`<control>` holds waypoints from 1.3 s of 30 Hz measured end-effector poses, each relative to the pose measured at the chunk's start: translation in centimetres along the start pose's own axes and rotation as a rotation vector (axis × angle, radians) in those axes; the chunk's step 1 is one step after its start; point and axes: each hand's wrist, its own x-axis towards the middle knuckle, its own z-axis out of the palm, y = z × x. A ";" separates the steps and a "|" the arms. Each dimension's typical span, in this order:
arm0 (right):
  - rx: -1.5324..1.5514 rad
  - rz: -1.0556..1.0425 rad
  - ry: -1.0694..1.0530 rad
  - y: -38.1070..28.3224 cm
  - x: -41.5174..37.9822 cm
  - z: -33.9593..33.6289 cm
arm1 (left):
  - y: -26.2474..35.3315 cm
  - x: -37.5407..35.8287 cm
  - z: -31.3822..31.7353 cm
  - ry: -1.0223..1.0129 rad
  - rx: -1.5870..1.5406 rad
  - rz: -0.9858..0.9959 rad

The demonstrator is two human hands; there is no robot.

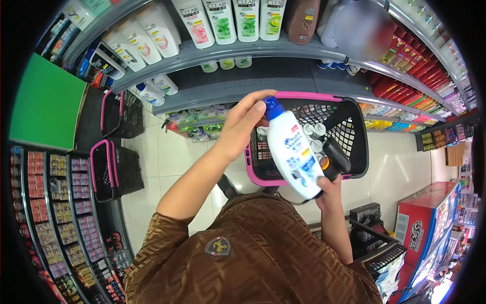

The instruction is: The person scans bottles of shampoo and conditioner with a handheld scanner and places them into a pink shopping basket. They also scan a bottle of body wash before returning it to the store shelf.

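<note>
A white shampoo bottle [293,152] with a blue cap is tilted in front of me, above a black mesh shopping basket [358,137] with a pink rim. My left hand [245,119] is closed around the cap end. At the bottle's base, my right hand [330,191] is closed on a black handheld device [336,158] with an orange part, which looks like a barcode scanner. Its fingers also meet the bottle's lower end, partly hidden. Inside the basket stand several bottles with pale grey caps [317,130], partly covered by the bottle and the device.
Shelves ahead carry shampoo bottles [220,21], with a lower shelf [283,76] beneath. Two more black baskets [129,169] with pink handles are at the left. A red cabinet [422,218] stands at the right, and a black rack [374,233] is nearer me.
</note>
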 end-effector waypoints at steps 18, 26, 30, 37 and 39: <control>-0.055 0.029 -0.124 -0.3 1.1 3.6 | 2.1 0.9 -1.0 0.068 -0.704 0.026; -0.167 -0.087 -0.063 -0.5 1.3 4.1 | -0.1 0.6 -1.9 0.246 -0.265 -0.027; 0.106 0.023 -0.011 -0.2 1.1 4.1 | -0.7 1.0 -2.3 -0.077 -0.580 0.129; -0.237 -0.153 -0.006 0.7 0.0 4.6 | 0.0 0.9 -2.3 -0.004 -0.457 0.047; -0.212 -0.166 -0.015 0.4 -0.1 5.4 | -0.7 0.8 -2.7 -0.046 -0.486 0.085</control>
